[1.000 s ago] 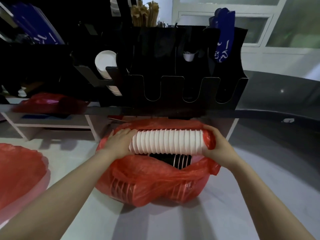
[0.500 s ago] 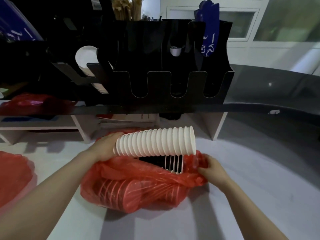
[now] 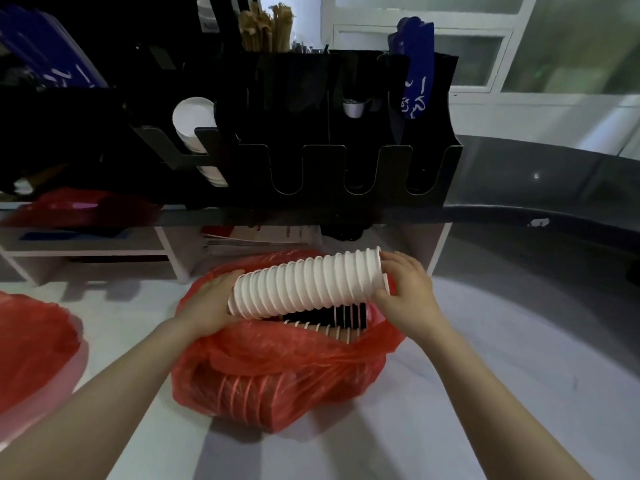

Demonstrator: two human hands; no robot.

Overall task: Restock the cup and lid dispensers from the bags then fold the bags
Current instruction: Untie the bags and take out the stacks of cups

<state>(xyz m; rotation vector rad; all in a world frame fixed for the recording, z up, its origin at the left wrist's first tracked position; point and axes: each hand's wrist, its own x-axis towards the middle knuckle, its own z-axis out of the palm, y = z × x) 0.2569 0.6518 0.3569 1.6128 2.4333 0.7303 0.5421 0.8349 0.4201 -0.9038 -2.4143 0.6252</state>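
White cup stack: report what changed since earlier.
The white cup stack rose out of the red bag, wide end tilted up. The right hand let go, held the bag's edge, then took the wide end again. The left hand kept its grip; bag stayed put.

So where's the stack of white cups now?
The stack of white cups is in the middle of the head view, held sideways between the left hand and the right hand, above the open red bag, in front of the black dispenser.
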